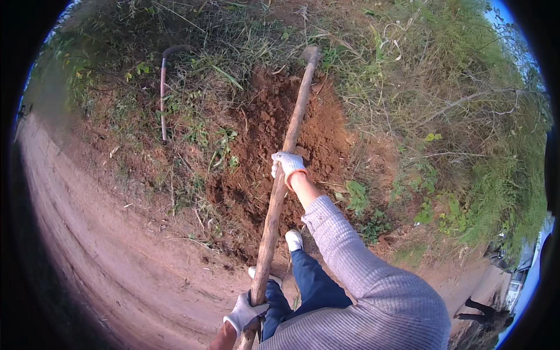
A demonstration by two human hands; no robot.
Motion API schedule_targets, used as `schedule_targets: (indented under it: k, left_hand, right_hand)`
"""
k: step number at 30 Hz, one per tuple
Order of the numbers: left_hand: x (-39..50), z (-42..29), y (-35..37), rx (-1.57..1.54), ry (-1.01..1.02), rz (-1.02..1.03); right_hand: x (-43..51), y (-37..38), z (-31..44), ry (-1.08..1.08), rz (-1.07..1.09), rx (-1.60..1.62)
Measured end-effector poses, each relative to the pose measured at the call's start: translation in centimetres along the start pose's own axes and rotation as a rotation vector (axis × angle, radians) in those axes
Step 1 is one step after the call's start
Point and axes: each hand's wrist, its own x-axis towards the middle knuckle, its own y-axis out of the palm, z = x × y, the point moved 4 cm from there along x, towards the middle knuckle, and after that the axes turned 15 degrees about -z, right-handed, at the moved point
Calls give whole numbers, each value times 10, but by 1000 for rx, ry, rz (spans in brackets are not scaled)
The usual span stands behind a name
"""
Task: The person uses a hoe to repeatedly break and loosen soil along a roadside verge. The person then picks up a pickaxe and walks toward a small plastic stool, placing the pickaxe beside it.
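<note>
A hoe with a long, thick wooden handle (271, 214) slants up and away from my body. Its metal head (311, 53) is at the far end, by the grass at the top of a patch of loose red-brown soil (326, 127). In a white knit glove with an orange cuff, my right hand (288, 164) grips the handle around its middle. Lower down, near my thigh, my white-gloved left hand (246, 311) is wrapped around the handle's near part. Dug clods lie beneath the handle, between my shoes (294, 240) and the grass.
A sickle (163, 94) with a dark curved blade lies on the weedy bank to the left. Dry brush (472, 118) and green shrubs crowd the right side. A rutted dirt track (100, 232) runs along the lower left. Another person's dark-clad legs (477, 309) show at far right.
</note>
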Motion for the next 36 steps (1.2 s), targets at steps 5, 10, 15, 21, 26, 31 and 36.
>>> schedule_targets:
  k: [5, 10, 15, 21, 26, 31, 36]
  left_hand:
    - [3, -14, -2, 40, -55, 9]
    - [1, -3, 10, 97, -4, 17]
    - [-23, 38, -1, 114, 152, 95]
    - [-121, 131, -74, 309, -55, -40]
    - [-150, 218, -91, 633, -43, -299]
    - [-147, 275, -90, 764, -95, -434]
    - [-159, 304, -86, 793, -194, -509]
  right_hand:
    - [11, 5, 5, 116, -92, -36]
    - [-4, -2, 13, 24, -12, -22]
    - [-39, -18, -11, -50, -65, -13]
    - [-149, -50, -144, 55, -193, 8]
    - [-250, -73, -258, 272, -250, -44]
    - [-248, -84, -262, 473, -193, -83]
    - [-156, -86, -221, 335, -243, -13]
